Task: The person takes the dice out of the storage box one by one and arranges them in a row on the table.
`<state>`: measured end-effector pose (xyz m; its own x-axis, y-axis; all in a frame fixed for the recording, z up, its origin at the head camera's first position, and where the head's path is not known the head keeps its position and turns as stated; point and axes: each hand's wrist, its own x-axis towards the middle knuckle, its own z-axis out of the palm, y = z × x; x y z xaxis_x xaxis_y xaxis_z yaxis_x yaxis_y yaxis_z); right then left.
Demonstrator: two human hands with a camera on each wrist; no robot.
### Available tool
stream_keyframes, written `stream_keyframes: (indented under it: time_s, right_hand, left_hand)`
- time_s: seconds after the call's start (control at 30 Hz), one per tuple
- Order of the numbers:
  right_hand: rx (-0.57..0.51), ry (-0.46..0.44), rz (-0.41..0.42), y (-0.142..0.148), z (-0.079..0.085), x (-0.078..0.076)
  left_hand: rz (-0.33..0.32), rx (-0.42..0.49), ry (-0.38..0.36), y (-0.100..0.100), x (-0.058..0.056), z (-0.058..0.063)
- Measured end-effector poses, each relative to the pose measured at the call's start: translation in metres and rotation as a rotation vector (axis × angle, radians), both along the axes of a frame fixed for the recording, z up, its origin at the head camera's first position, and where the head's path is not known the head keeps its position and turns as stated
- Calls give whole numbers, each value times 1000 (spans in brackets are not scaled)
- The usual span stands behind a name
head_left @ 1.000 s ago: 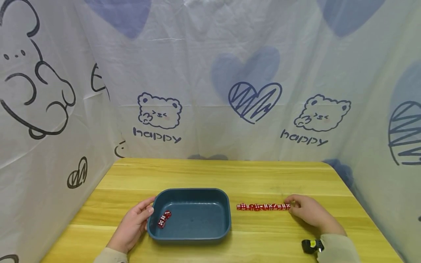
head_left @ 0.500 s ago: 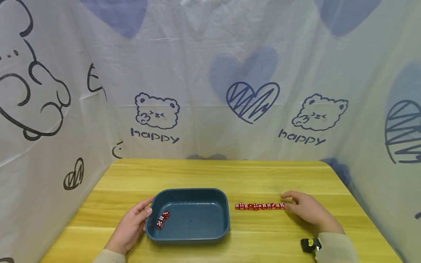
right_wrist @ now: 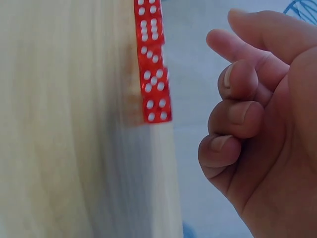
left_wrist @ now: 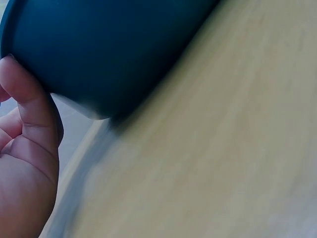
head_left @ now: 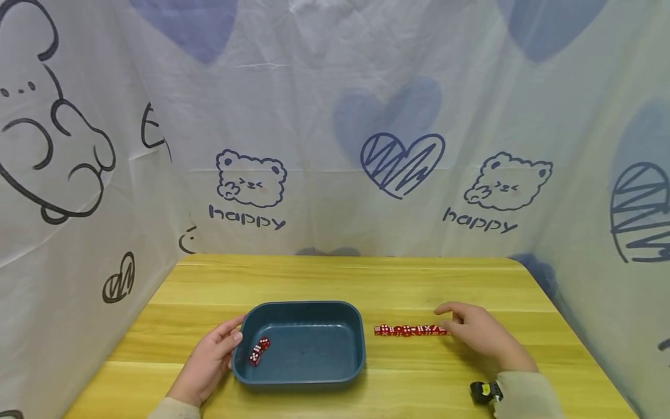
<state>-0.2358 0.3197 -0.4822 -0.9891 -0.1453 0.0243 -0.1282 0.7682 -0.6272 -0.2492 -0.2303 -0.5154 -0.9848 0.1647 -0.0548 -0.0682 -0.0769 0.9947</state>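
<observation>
A dark blue plastic box point(head_left: 298, 343) stands left of the middle of the table. My left hand point(head_left: 206, 358) holds its left end, thumb at the rim and fingers along the outside. Several red dice with white pips point(head_left: 259, 350) lie together inside, near that end. To the box's right, more red dice form a straight row point(head_left: 410, 330), one against another. Over the right end of this row hovers my right hand point(head_left: 473, 329), hiding the last dice in the head view. Its thumb and index finger are spread apart, the other fingers point(right_wrist: 235, 119) curl inward, and nothing is held.
The yellow wood-grain table point(head_left: 314, 276) is enclosed by a white printed cloth point(head_left: 324, 198) at the back and sides. A small black device point(head_left: 484, 393) is worn at the right wrist. The box's right wall is a short gap from the dice row.
My right thumb and index finger have parted at the row's right end, and the hand has shifted left over it. The left hand and box keep their places.
</observation>
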Motion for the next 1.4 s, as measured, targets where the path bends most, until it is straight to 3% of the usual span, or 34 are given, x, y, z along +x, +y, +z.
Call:
stream_keyframes:
  time_s: [0.37, 0.77, 1.4]
  right_hand:
    - [-1, 60, 58, -30, 13, 0]
    - [40, 113, 170, -66, 14, -8]
    - [94, 160, 263, -113, 38, -10]
  left_hand:
    - [6, -2, 3, -1, 1, -1]
    - [1, 2, 1, -1, 2, 0]
    - [-5, -6, -3, -1, 0, -2]
